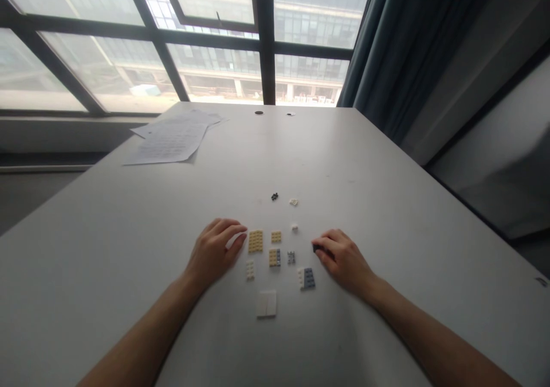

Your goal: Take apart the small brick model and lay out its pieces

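My left hand (218, 248) rests on the white table, its fingers apart and holding nothing, just left of a tan studded piece (255, 241). Between the thumb and fingers of my right hand (344, 256) is a small black piece (316, 247). Between the hands lie a smaller tan plate (276, 237), a tan and blue-grey piece (274, 258), a grey piece (291, 257), a white studded plate (250, 270) and a white and blue-grey piece (306, 278). Nearest me are smooth white pieces (267, 304).
Beyond the hands lie small black pieces (275, 196), small white pieces (294, 202) and a tiny white piece (294, 227). Printed papers (172, 140) are at the far left of the table (326, 152). A window and a dark curtain (399, 43) stand behind.
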Motion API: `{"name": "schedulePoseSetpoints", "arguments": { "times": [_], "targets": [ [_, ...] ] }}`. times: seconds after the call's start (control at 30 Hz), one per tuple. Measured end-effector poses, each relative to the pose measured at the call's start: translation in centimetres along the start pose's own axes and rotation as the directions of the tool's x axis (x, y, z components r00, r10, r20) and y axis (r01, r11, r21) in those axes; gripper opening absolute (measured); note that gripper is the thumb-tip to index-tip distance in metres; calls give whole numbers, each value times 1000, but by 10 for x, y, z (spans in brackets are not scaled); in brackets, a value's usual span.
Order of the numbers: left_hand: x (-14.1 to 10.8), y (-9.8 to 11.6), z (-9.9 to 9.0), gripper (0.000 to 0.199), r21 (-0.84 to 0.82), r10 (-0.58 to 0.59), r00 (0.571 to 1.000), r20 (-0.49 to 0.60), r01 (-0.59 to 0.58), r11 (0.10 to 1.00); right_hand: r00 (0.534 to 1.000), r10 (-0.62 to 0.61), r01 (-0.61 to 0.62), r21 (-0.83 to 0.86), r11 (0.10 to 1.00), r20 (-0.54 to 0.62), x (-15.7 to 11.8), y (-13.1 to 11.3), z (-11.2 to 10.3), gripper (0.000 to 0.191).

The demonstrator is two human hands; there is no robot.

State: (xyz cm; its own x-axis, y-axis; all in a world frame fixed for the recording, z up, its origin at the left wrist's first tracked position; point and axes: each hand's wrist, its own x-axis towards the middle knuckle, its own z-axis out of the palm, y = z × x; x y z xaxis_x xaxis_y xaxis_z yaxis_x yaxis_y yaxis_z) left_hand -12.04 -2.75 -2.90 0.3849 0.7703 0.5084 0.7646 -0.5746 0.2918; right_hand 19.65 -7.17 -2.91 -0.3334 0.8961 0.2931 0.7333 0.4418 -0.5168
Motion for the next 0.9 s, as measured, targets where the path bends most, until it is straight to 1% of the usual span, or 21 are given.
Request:
{"name": "schedulePoseSetpoints", "arguments": {
  "times": [0.17, 0.4, 0.57, 0.67, 0.73, 0.8, 0.9],
  "targets": [
    [0, 0, 0, 18, 15, 3, 1000, 1, -3, 1000, 999, -18, 17, 15, 1000, 47, 6, -8, 7, 17],
    [-2, -2, 0, 17, 16, 1, 1000, 6, -1, 1000, 1000, 21, -22, 33, 999, 12, 1, -6, 6, 19],
    [-3, -2, 1, 19, 6, 2, 1000, 3, -2, 1000, 998, 21, -15, 87, 996, -66, -2, -6, 5, 24],
    [-2, -2, 1, 18, 5, 15, 1000, -9, -15, 1000, 995, 50, -38, 130, 991, -89, -2, -4, 4, 25],
    [-2, -2, 2, 18, 3, 26, 1000, -15, -26, 1000, 994, 92, -81, 165, 983, -60, -1, -2, 3, 26],
    [-2, -2, 2, 17, 0, 37, 999, -19, -37, 999, 993, 122, -119, 185, 976, -7, 2, -1, 1, 33],
    [-2, -1, 2, 17, 3, 41, 999, -20, -41, 999, 992, 116, -124, 190, 974, 52, 12, -1, -2, 44]
  ]
}}
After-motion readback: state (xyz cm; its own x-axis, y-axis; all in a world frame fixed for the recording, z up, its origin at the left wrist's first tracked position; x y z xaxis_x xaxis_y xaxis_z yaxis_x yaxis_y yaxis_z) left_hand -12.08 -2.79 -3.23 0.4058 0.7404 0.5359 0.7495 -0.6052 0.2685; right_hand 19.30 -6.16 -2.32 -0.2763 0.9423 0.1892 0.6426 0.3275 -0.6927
